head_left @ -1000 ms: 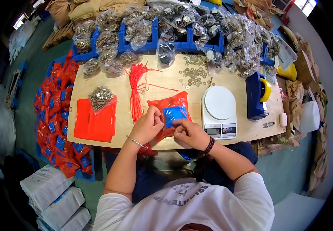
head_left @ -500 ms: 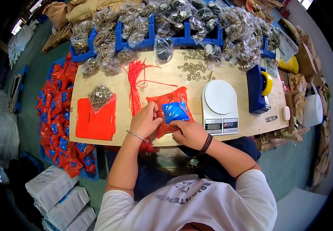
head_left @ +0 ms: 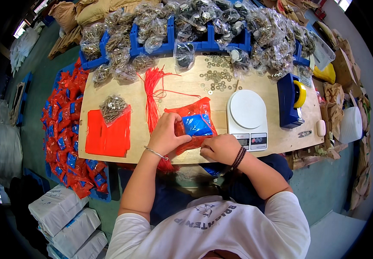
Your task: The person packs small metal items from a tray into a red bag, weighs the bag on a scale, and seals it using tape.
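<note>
A red plastic bag (head_left: 194,108) lies near the front edge of the wooden table, with a shiny blue packet (head_left: 197,125) showing on it. My left hand (head_left: 165,134) grips the bag's left side, its thumb against the front below the packet. At the lower right corner of the bag, my right hand (head_left: 222,148) is closed with curled fingers; what they pinch is hidden. A bundle of red plastic strings (head_left: 152,97) lies just behind my left hand. To the right stands a white digital scale (head_left: 247,110) with nothing on its plate.
Flat red bags (head_left: 107,140) lie at left under a clear bag of screws (head_left: 114,108). Washers (head_left: 217,77) are scattered at the back, before blue bins (head_left: 168,32) heaped with bagged hardware. A blue tape dispenser (head_left: 286,103) stands right; filled red bags (head_left: 65,138) fill a pallet beyond the table's left.
My right hand has shifted right and slightly down, from below the blue packet to the bag's lower right corner. My left thumb has moved right over the bag's front.
</note>
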`<state>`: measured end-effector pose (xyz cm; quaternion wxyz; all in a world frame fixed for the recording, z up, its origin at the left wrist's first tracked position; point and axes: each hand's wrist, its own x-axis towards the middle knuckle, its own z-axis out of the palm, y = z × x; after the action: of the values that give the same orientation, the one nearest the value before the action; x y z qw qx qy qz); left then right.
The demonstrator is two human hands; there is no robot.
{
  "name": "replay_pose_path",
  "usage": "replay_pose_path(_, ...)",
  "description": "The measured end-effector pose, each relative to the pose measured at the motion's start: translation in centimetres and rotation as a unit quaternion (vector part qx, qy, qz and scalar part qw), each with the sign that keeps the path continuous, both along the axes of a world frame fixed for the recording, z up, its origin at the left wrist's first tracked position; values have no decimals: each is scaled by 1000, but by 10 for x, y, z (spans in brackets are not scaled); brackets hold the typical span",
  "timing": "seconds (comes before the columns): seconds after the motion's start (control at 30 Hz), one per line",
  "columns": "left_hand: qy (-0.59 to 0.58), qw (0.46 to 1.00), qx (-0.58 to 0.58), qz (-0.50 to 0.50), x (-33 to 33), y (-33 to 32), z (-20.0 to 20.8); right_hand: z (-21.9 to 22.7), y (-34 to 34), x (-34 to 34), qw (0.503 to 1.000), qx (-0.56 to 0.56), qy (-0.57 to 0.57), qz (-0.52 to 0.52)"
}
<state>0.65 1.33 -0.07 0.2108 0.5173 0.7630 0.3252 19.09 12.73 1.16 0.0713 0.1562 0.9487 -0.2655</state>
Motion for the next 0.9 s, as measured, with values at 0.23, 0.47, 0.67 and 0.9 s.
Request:
replay_pose_path(0.23, 16, 999, -39, 12, -6, 2, -16, -1, 2, 1, 988, 49, 144, 36)
replay_pose_path(0.47, -26, 998, -51, -10, -12, 9, -27, -8, -17, 0, 974, 161, 159, 22)
replay_pose_path(0.67, -45, 997, -64, -16, -14, 13, -21, -11, -15, 0, 960, 239, 122, 75)
replay_pose_path(0.9, -29, 998, -47, -30, -12, 10, -14, -14, -17, -2, 972, 205, 91, 67)
